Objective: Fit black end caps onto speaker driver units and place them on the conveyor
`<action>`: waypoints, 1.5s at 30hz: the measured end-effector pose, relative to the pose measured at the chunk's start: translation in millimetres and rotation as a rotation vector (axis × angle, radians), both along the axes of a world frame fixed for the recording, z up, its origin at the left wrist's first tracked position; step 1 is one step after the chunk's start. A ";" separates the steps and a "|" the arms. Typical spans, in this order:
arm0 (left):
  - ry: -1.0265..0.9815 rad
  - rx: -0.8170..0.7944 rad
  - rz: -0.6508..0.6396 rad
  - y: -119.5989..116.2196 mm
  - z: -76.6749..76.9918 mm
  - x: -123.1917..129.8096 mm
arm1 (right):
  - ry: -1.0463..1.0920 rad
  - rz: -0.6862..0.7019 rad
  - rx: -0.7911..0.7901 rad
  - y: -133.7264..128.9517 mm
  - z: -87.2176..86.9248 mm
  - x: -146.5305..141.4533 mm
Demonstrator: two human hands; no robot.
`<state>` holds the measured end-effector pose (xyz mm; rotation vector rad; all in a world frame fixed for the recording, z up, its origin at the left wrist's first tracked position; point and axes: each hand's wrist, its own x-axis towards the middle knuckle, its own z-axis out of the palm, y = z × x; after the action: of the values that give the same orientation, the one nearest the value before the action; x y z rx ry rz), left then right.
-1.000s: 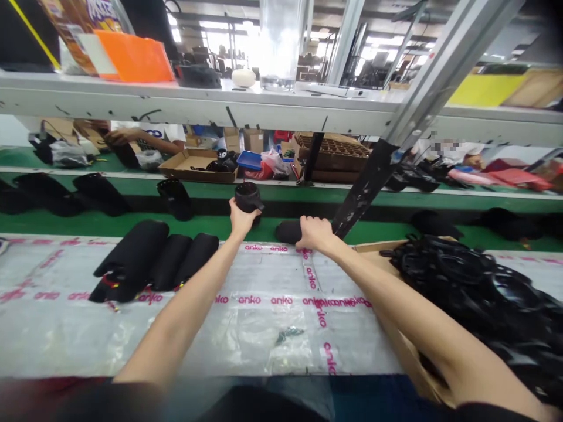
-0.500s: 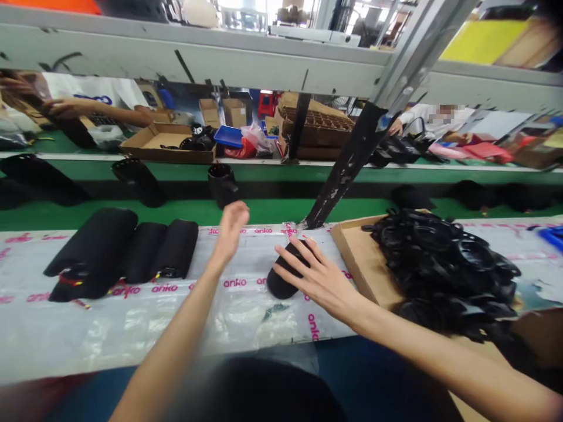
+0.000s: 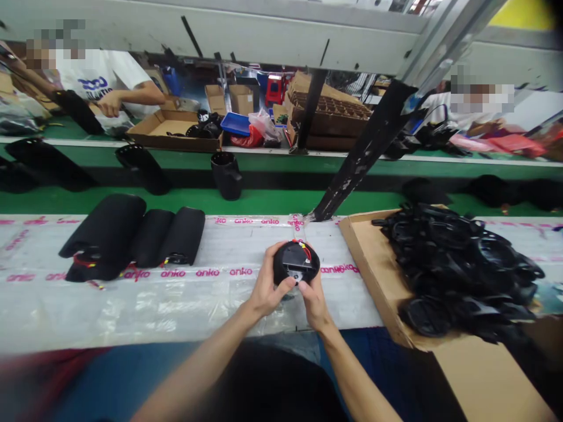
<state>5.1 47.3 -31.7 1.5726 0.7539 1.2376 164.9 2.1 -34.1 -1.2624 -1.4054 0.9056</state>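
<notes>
Both my hands hold a black cylinder over the plastic-covered table. Its end faces me, with red and yellow wires and a small light grey part showing. My left hand wraps its left side and my right hand its right side, the thumbs close together at the lower rim. To the left lie several black cylinders with wires at their near ends. At the right, a cardboard tray bears a heap of black plastic rings and straps.
Behind the table, a green conveyor carries a black cylinder with perforated rim and other black pieces. A dark slanted post stands at the table's back edge. Two people in white shirts are across the line.
My left hand has come down from near the conveyor to the cylinder. My right hand, earlier spread over it, now grips its side. The cylinder's wired end has turned toward me.
</notes>
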 end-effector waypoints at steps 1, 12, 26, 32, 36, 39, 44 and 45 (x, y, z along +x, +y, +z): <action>0.013 0.022 -0.010 0.9 0.9 -1.5 | -0.003 -0.027 0.006 4.8 -1.6 -5.1; 0.011 0.010 0.288 -3.4 1.4 7.8 | -0.115 -0.076 0.035 16.4 7.3 -25.5; 0.049 -0.242 0.020 12.7 40.3 -17.9 | -0.038 -0.309 -0.091 15.5 33.6 -59.3; 0.419 -0.238 -0.351 89.4 98.3 -42.1 | -0.092 -0.171 -0.130 11.9 37.6 -38.2; 0.642 -0.142 -0.329 121.7 116.6 -40.6 | -0.115 -0.016 -0.197 16.0 51.3 -5.1; 0.735 -0.163 -0.437 136.7 120.4 -41.6 | -0.129 -0.014 -0.210 25.5 72.6 10.9; 0.802 -0.151 -0.452 148.8 115.3 -40.9 | -0.549 -0.024 -0.292 41.3 113.0 3.7; 0.801 -0.123 -0.400 149.6 112.8 -40.8 | -0.609 -0.039 -0.309 43.0 118.8 0.3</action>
<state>-35.7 196.9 81.1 1.9974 0.9145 0.2368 165.2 45.0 84.7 -1.9048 -1.7371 0.7593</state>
